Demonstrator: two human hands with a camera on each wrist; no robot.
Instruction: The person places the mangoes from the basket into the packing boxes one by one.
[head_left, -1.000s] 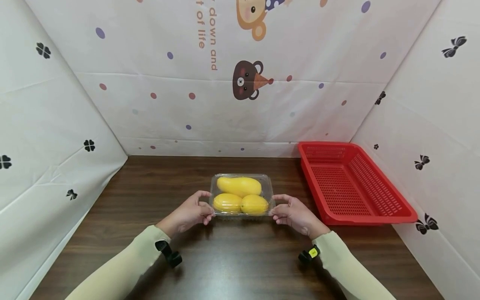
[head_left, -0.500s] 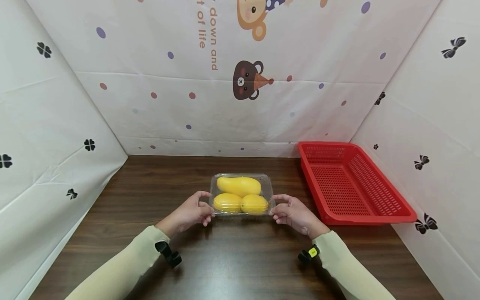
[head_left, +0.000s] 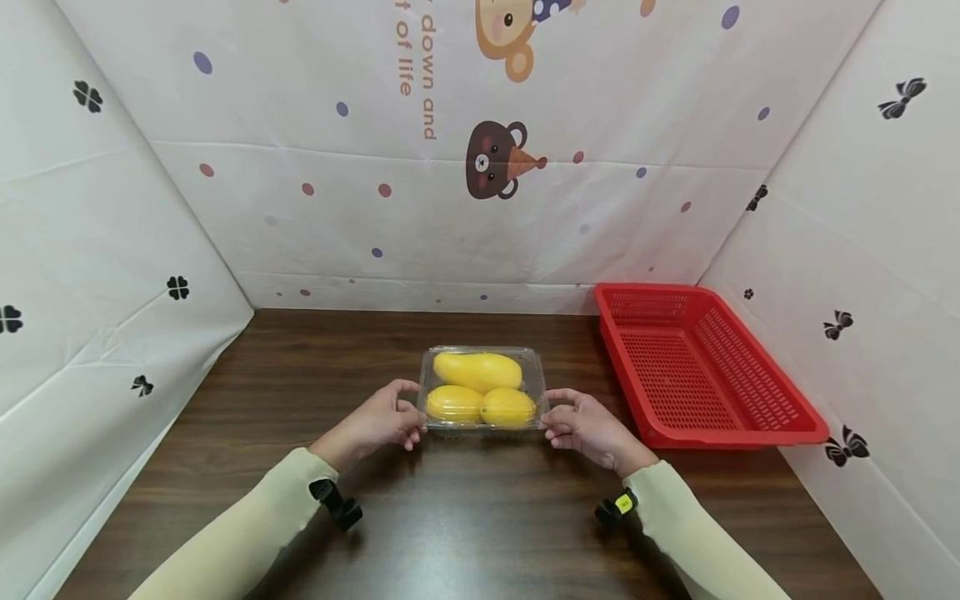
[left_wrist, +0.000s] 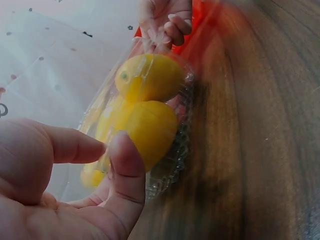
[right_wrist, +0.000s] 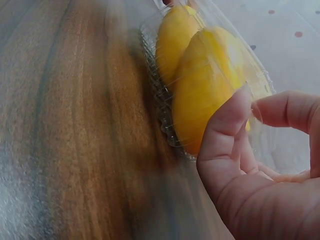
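Observation:
A clear plastic clamshell box [head_left: 534,367] lies on the dark wood table, its lid down over three yellow fruits. A long mango [head_left: 477,372] is at the back, and two shorter, rounder yellow fruits [head_left: 454,403] sit side by side in front. My left hand [head_left: 380,423] pinches the box's left front corner between thumb and fingers. At the opposite corner my right hand [head_left: 588,427] pinches the rim the same way. Both wrist views show thumb and index finger close together at the clear edge, in the left wrist view with the ridged lower wall [left_wrist: 172,177] beside them.
A red perforated plastic basket [head_left: 686,367] stands on the table to the right, past my right hand. White patterned sheets [head_left: 337,225] wall the table at the back and both sides. A dark wristband device [head_left: 335,504] sits on each sleeve.

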